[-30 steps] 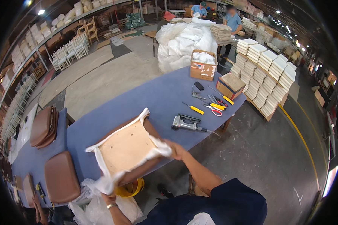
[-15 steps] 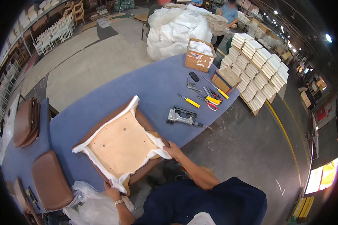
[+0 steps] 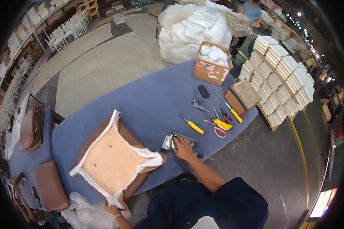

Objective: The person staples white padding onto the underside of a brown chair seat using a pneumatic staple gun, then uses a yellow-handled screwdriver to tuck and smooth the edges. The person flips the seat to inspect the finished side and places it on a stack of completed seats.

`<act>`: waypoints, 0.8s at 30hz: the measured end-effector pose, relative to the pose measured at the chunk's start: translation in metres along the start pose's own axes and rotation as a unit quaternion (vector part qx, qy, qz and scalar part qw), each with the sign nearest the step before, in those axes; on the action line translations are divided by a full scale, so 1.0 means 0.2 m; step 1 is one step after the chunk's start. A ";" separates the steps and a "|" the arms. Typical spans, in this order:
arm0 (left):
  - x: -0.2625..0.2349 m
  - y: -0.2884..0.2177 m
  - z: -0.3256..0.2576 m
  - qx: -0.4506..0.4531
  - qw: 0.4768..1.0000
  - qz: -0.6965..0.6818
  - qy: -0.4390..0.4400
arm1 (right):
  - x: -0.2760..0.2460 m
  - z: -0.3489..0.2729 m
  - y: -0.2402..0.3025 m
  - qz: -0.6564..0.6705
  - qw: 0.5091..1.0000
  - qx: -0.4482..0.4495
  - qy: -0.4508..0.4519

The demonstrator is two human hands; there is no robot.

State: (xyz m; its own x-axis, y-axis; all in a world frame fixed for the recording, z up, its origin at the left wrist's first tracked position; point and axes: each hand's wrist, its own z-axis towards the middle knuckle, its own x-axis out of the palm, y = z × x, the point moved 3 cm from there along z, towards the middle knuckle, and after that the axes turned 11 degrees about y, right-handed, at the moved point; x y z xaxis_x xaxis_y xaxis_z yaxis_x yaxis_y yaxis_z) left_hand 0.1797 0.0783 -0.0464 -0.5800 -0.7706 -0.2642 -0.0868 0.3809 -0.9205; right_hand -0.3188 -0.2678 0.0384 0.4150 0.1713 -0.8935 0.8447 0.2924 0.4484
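A chair seat (image 3: 110,158) lies upside down on the blue-covered table, its bare plywood base facing up. White padding edges the board, and brown upholstery wraps the sides with loose tan-backed flaps at the corners. My left hand (image 3: 112,210) grips the seat's near corner, its fingers partly hidden under the edge. To the right of the seat, a grey staple gun (image 3: 167,142) rests on its side, an air hose fitting at its tail. Over the gun's body, my right hand (image 3: 183,148) has its fingers curled around it.
Beyond the gun lie yellow-handled screwdrivers (image 3: 195,127), red-handled scissors (image 3: 219,132) and other hand tools. Two cardboard boxes (image 3: 214,72) stand at the table's far right. Brown finished seats (image 3: 54,185) sit at left, with clear plastic sheeting (image 3: 88,213) near my left arm.
My right hand has let go of the seat's right corner and moved onto the staple gun. The left hand stays at the near corner. The whole view has shifted slightly.
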 end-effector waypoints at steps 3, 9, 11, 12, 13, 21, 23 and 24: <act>0.00 0.16 -0.11 0.011 0.998 -0.055 0.009 | 0.00 0.03 -0.04 -0.004 0.998 -0.067 0.017; 0.28 -0.06 -0.27 0.093 0.975 0.139 -0.148 | 0.03 0.11 -0.09 -0.028 0.998 -0.053 -0.030; 0.41 -0.27 -0.29 0.181 0.930 0.234 -0.220 | 0.05 0.21 -0.13 -0.046 0.997 -0.021 -0.063; 0.49 -0.36 -0.29 0.218 0.918 0.245 -0.225 | 0.04 0.26 -0.14 -0.053 0.996 -0.007 -0.077; 0.58 -0.44 -0.29 0.255 0.912 0.244 -0.210 | 0.04 0.30 -0.15 -0.062 0.994 0.009 -0.088; 1.83 -0.43 -0.31 0.265 0.911 0.130 0.288 | 0.02 0.31 -0.12 -0.076 0.991 -0.047 -0.099; 2.12 -0.29 -0.28 0.253 0.904 0.144 0.313 | 0.02 0.30 -0.11 -0.052 0.990 -0.066 -0.114; 2.15 -0.24 -0.27 0.251 0.903 0.144 0.318 | 0.03 0.28 -0.12 -0.039 0.989 -0.073 -0.120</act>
State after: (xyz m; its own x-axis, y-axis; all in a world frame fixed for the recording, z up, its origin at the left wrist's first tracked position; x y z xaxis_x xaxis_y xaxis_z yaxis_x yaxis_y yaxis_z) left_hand -0.1091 -0.2446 -0.1010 -0.8818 -0.1670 -0.4411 0.4266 0.1166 -0.8969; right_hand -0.3176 -0.3269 0.0214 0.4344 -0.0807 -0.8971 0.8262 0.4324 0.3612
